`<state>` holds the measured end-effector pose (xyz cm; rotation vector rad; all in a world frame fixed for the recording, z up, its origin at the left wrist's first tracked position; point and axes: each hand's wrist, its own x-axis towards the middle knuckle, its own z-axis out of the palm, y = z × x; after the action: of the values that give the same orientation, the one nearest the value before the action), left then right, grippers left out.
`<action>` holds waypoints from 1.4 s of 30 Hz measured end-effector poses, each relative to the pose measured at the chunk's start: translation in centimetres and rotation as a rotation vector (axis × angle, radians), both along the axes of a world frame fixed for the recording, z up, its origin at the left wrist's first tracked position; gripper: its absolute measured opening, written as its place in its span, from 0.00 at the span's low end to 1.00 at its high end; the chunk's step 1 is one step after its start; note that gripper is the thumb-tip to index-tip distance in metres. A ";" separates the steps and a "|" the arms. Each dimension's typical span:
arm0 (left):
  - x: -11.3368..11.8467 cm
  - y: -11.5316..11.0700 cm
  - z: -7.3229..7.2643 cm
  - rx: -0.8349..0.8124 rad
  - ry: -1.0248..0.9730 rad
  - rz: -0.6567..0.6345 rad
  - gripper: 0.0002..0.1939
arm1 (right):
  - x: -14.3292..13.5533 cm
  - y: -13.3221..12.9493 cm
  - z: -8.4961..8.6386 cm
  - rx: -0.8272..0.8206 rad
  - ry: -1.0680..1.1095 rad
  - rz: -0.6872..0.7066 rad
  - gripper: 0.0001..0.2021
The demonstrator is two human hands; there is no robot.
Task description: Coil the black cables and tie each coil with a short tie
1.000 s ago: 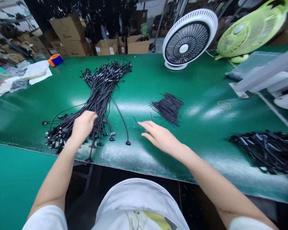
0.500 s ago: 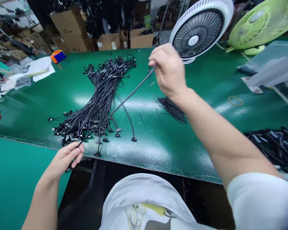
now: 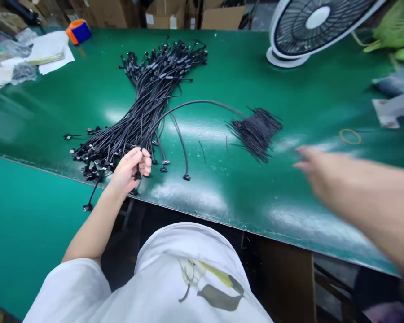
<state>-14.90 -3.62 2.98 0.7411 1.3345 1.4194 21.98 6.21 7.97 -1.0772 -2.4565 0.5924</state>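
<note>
Holding one black cable (image 3: pixel 199 102), the left hand (image 3: pixel 130 167) is near the cable bundle (image 3: pixel 147 96); the right hand's (image 3: pixel 326 174) grip (blurred) can't be told.

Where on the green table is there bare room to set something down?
Bare table shows at the back between the cable pile and white fan, on the left between the papers and cable pile, and in front between the short wires and the near edge. Crowded: the far-left corner with papers and bags, and the cable ends beside the left hand.
</note>
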 end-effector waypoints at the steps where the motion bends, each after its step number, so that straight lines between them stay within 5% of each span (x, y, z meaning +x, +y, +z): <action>1: 1.2 0.4 -0.2 0.031 0.120 -0.009 0.14 | 0.4 -1.1 -0.5 0.046 -0.073 0.015 0.19; 4: 5.7 0.9 -0.4 0.188 0.526 -0.151 0.14 | -0.9 -3.9 -1.7 0.103 -0.343 0.285 0.13; 6: 8.4 0.6 -0.5 0.262 0.658 -0.394 0.14 | -2.9 -4.3 -1.8 0.106 -0.375 0.387 0.13; 8: 10.2 0.3 -0.7 0.209 0.613 -0.643 0.15 | -4.3 -3.1 -1.4 0.160 -0.320 0.307 0.14; 10: 10.5 0.1 -1.2 0.092 0.432 -0.744 0.16 | -4.3 -1.0 -1.0 0.200 -0.266 0.178 0.15; 13: 9.1 0.2 -1.5 -0.005 0.020 -0.654 0.15 | -2.4 1.7 -1.6 0.187 -0.223 0.079 0.15; 18: 5.8 0.5 -0.3 -0.019 -0.484 -0.315 0.10 | 0.9 3.0 -5.5 0.078 -0.091 0.132 0.16; 22: 5.1 0.6 0.1 -0.036 -0.567 -0.205 0.13 | 2.0 2.5 -7.0 0.030 0.040 0.061 0.17; 26: 4.8 0.5 -0.2 -0.085 -0.531 -0.230 0.14 | 3.1 3.0 -6.6 0.076 0.103 -0.176 0.15; 32: 3.7 0.2 0.3 -0.055 -0.570 -0.093 0.17 | 3.8 2.6 -6.2 -0.006 0.033 -0.226 0.14; 37: 5.4 1.2 -0.4 -0.006 -0.420 -0.025 0.14 | 1.6 -1.1 -6.0 0.311 -0.203 0.031 0.12; 40: 8.1 1.7 -1.6 0.089 -0.142 -0.063 0.16 | -1.3 -3.9 -5.4 0.258 -0.245 0.408 0.11; 42: 9.9 1.5 -2.2 0.120 0.009 -0.172 0.18 | -3.4 -4.7 -4.8 0.165 -0.205 0.541 0.12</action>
<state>-5.01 -2.08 0.76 0.9199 1.1699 1.3679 18.60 1.54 3.16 -0.4181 -2.9335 0.4323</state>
